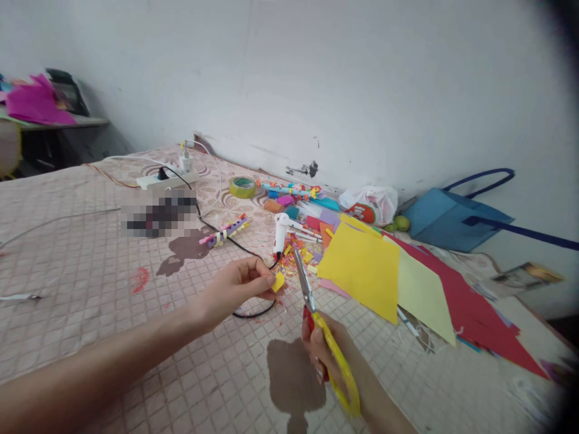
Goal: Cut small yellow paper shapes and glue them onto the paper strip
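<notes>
Between the thumb and fingers of my left hand (244,280) is pinched a small piece of yellow paper (278,282). My right hand (332,349) grips scissors (308,289) with yellow and red handles, their blades pointing up and away from me and looking nearly closed. The blades are apart from the yellow piece, to its right. Just beyond both hands a white glue gun (281,232) stands among scattered colourful paper scraps (294,260). To the right lies a large yellow sheet (364,265), over pale green and red sheets (470,301).
A black cord (244,247) loops close to my left hand. Further back are a power strip (167,178), a tape roll (242,187) and decorated paper sticks (226,232). A blue bag (456,217) and a white plastic bag (371,205) sit against the wall.
</notes>
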Motion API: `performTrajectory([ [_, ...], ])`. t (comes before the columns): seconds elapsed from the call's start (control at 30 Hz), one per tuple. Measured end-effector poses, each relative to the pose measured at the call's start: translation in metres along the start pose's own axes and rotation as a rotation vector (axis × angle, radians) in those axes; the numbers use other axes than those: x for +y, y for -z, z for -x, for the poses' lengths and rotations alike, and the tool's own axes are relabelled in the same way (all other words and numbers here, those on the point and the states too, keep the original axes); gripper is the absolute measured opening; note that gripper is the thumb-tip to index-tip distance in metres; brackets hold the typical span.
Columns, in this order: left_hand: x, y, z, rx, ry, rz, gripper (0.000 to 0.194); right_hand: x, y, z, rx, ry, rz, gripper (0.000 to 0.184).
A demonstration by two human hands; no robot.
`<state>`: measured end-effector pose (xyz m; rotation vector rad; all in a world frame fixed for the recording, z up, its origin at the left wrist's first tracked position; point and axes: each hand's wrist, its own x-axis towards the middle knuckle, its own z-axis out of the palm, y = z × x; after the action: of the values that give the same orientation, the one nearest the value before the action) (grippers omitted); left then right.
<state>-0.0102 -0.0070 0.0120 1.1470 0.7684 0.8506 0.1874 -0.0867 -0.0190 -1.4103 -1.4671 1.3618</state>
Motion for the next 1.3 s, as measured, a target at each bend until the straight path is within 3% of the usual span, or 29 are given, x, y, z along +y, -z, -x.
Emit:
performTrajectory([
  [0.3, -0.009, -0.013, 0.008, -0.053, 0.051, -0.109, 0.022, -0.012, -0.008, -0.003, 0.107, 0.01, -0.192, 0.039],
  [0.43, -0.013, -0.017, 0.012, -0.16, 0.07, -0.223, 0.021, -0.013, -0.009, -0.005, 0.15, 0.034, -0.234, 0.032],
  [0.7, -0.015, -0.023, 0.016, -0.252, 0.085, -0.309, 0.019, -0.01, -0.011, -0.007, 0.129, -0.007, -0.275, 0.026],
  [0.8, -0.014, -0.021, 0.015, -0.268, 0.008, -0.318, 0.016, -0.007, -0.011, -0.009, 0.145, -0.01, -0.371, 0.027],
  [0.97, -0.01, -0.019, 0.017, -0.288, -0.287, -0.521, 0.014, -0.002, -0.012, -0.013, 0.091, -0.023, -0.594, 0.028],
  [1.03, -0.009, -0.019, 0.018, -0.301, -0.339, -0.537, 0.01, -0.001, -0.014, -0.014, 0.052, -0.045, -0.609, 0.029],
  [1.13, -0.01, -0.018, 0.016, -0.296, -0.236, -0.414, 0.014, -0.001, -0.014, -0.011, 0.019, -0.04, -0.548, 0.028],
  [1.3, -0.019, -0.015, 0.01, -0.257, -0.022, -0.274, 0.019, -0.009, -0.012, -0.006, 0.119, 0.023, -0.306, 0.026],
])
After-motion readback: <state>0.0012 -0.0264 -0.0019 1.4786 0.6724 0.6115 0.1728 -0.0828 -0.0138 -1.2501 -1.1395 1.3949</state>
